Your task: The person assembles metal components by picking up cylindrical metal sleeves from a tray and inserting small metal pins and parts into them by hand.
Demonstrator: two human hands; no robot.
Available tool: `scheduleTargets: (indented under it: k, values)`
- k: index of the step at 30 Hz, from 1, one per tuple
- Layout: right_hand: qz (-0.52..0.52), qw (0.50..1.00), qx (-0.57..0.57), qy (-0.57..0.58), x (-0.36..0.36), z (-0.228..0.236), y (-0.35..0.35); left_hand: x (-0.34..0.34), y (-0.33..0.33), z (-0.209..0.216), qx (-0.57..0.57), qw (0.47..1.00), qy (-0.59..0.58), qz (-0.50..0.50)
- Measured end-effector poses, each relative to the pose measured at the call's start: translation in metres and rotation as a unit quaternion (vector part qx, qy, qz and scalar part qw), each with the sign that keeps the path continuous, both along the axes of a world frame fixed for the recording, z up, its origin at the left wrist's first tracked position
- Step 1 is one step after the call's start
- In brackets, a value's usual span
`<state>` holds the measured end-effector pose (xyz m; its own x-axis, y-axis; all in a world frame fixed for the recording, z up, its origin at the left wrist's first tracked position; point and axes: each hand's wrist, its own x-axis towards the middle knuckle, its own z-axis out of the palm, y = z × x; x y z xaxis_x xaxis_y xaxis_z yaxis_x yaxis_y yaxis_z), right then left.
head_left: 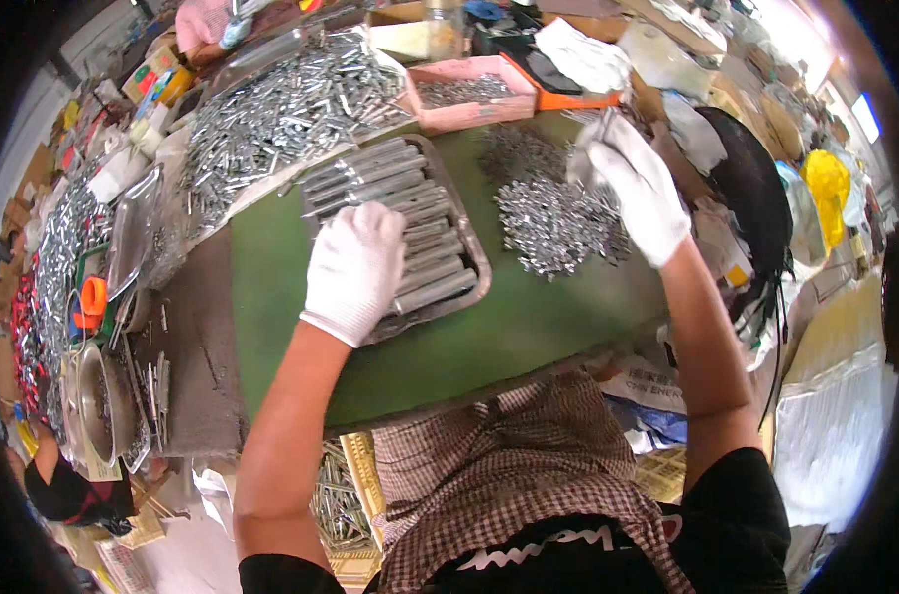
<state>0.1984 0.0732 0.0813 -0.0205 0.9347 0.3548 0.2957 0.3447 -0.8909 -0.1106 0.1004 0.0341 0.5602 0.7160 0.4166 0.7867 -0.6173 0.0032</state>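
Observation:
My left hand [355, 265], in a white knit glove, is closed with its fingers curled down over a metal tray [479, 259]. Rows of slim silvery metal tubes [435, 293] lie in the tray. Whatever those fingertips grip is hidden under the hand. My right hand [640, 188], gloved alike, hovers at the right edge of two heaps, its fingers pinched together; what is between them is too small to name. The nearer heap is shiny small metal parts [558, 226]; the farther one is darker, finer metal pieces [524, 153].
A green work mat [281, 307] lies under the tray and heaps. Behind stand a pink box [474, 117] of small parts and a broad pile of metal tubes [281, 109]. At left are an orange tape roll [93, 295] and round bowls [103, 401]. Another person's gloved hand [235, 33] shows far back.

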Motion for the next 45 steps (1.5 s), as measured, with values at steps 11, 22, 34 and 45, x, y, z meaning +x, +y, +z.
scheduleTargets:
  k: [11, 22, 34, 45]
  values:
    - [-0.055, 0.963, -0.139, 0.222, -0.005, -0.072, -0.129, -0.002, 0.004, 0.007, -0.054, 0.998, -0.010, -0.033]
    - [-0.070, 0.980, -0.177, 0.060, -0.016, -0.066, -0.149, -0.007, -0.015, 0.002, -0.139, 0.974, -0.169, 0.054]
    - [0.048, 0.896, -0.309, 0.314, -0.038, -0.068, -0.134, 0.080, -0.095, 0.019, -0.096, 0.984, 0.021, -0.150]
    - [-0.028, 0.969, -0.244, 0.021, -0.025, -0.073, -0.133, 0.074, -0.110, 0.002, -0.109, 0.979, -0.078, -0.155]
